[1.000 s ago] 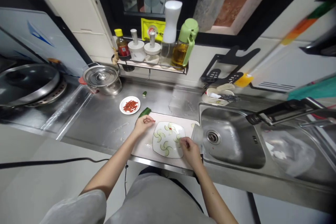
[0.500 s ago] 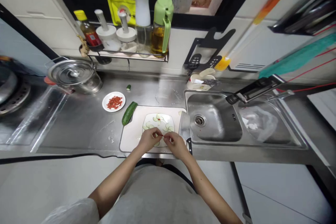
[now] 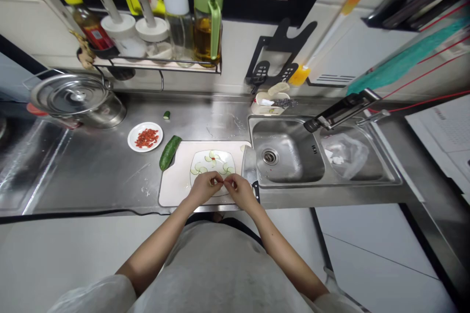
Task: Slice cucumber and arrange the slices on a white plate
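Has at left, on the brushed stainless-steel table [image 3: 99, 171], a round white plate [image 3: 131, 138] of small red pieces [image 3: 147, 138], then a dark-green cucumber [image 3: 170, 153] at the edge of a pale pink cutting board [image 3: 172, 188]. Holds left hand [image 3: 204, 189] and right hand [image 3: 240, 191] together, with fingertips pinched on a tiny piece [image 3: 223, 182], apparently red, above the front of a squarish white plate [image 3: 199, 157] set with pale-green crescent slices [image 3: 199, 169]. Shows a broad-bladed, black-handled knife [image 3: 250, 165] farther right.

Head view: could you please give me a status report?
Left hand, right hand close together over plate; grip unclear. Cucumber slices on plate. Both hands partly hide plate.
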Demonstrator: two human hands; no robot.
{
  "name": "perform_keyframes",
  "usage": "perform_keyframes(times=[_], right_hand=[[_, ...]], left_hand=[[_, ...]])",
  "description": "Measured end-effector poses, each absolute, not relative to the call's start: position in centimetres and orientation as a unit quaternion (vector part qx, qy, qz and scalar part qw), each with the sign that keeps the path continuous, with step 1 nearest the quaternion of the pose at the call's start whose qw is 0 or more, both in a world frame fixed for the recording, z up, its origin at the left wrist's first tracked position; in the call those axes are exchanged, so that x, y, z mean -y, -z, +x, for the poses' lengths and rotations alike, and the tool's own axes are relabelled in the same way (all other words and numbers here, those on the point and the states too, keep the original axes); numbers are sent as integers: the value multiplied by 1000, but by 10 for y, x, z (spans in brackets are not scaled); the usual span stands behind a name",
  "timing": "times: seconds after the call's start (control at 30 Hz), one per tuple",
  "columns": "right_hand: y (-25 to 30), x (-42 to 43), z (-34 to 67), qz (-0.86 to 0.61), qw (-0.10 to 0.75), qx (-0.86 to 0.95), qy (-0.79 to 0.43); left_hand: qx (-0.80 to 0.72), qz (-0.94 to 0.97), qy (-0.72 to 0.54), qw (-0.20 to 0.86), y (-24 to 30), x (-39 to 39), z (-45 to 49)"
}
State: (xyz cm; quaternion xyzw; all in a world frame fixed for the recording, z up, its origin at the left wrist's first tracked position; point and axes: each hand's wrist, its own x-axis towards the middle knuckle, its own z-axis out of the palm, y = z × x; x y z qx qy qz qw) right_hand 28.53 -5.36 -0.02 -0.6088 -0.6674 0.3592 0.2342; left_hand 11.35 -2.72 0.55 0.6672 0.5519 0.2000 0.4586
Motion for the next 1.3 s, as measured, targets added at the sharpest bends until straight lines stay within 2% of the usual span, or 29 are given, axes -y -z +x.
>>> perform_keyframes(times=[0.27,0.43,0.7,0.9,1.3], right_hand=[[7,50,289,-612,222,661,-373],[15,33,302,-640,212,660,-333],[23,8,303,-645,78,714,-262],[26,5,297,-639,14,731,-239],[26,1,298,-635,13,732,-246]], left_hand=[[-551,667,-204,458,3,25,117],[-588,652,-225,422,4,14,114],[-611,684,-164,363,11,-6,129],[-629,691,-85,346,18,-12,145],[-629,693,-56,349,23,-15,152]])
